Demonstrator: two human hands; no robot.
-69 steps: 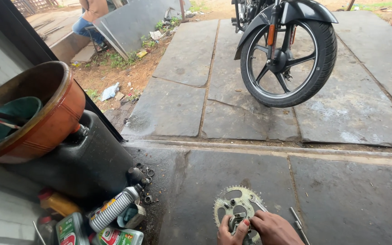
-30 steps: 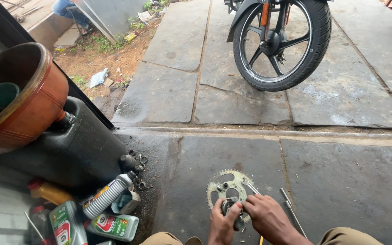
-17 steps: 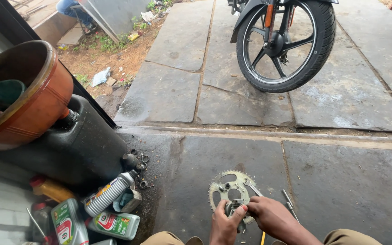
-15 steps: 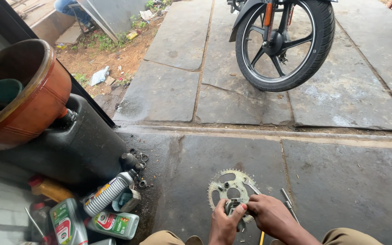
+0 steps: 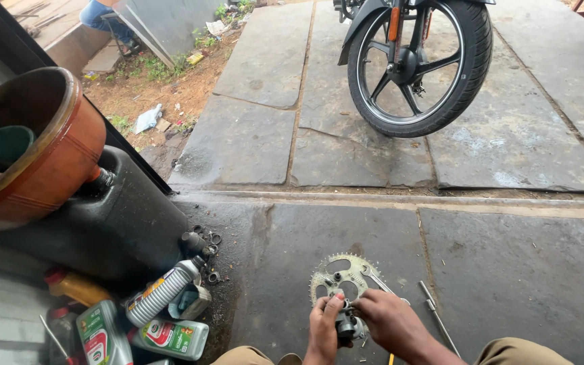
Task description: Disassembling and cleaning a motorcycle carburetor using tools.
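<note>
A toothed metal sprocket (image 5: pixel 338 272) lies flat on the dark stone floor at the bottom of the head view. My left hand (image 5: pixel 324 331) grips a small dark metal part (image 5: pixel 346 327) at the sprocket's near edge. My right hand (image 5: pixel 392 323) closes on the same part from the right. A thin wrench (image 5: pixel 375 278) lies across the sprocket's right side. A metal rod tool (image 5: pixel 435 323) rests on the floor just right of my right hand.
A motorcycle's wheel (image 5: pixel 419 64) stands on the stone slabs ahead. At left, a black jerrycan (image 5: pixel 113 226) carries a large orange funnel (image 5: pixel 32 149). Oil bottles (image 5: pixel 163 290) and small loose rings (image 5: pixel 209 238) lie beside it. A person (image 5: pixel 108 15) sits far back left.
The view has tilted slightly. Both hands stay at the sprocket's near edge, with small finger shifts on the dark part.
</note>
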